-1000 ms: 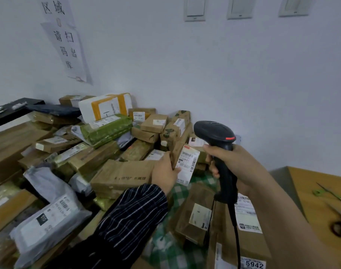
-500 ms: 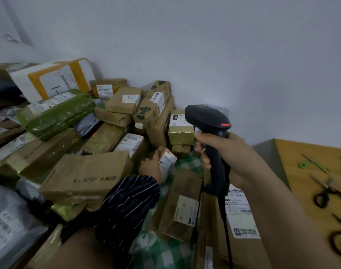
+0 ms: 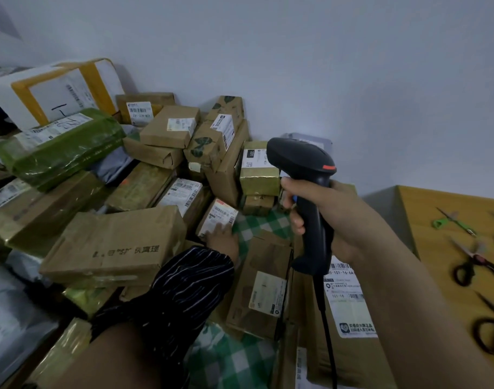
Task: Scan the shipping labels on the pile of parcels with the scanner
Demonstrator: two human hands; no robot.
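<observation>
Black corded handheld scanner (image 3: 302, 164) sits wrapped in the right hand (image 3: 338, 220), with the small brown cardboard parcel (image 3: 209, 224) lying below-left of that grip. Left hand (image 3: 223, 240) touches the parcel's near edge, clasp unclear; its fingers (image 3: 220, 231) could cover the white shipping label (image 3: 223, 211), spoiling the read.

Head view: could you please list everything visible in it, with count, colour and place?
parcels: many, mostly brown, some green, grey, white, piled against the wall, left and centre
checked cloth: one, green-white, under the parcels
small parcel: one, brown with white label, mid-pile beside the checked cloth
scanner: one, black, corded, right of centre
table: one, wooden, far right
scissors: at least three, black or green handles, on the table
left hand: one, dark striped sleeve, touching the small parcel
right hand: one, bare forearm, grips the scanner
</observation>
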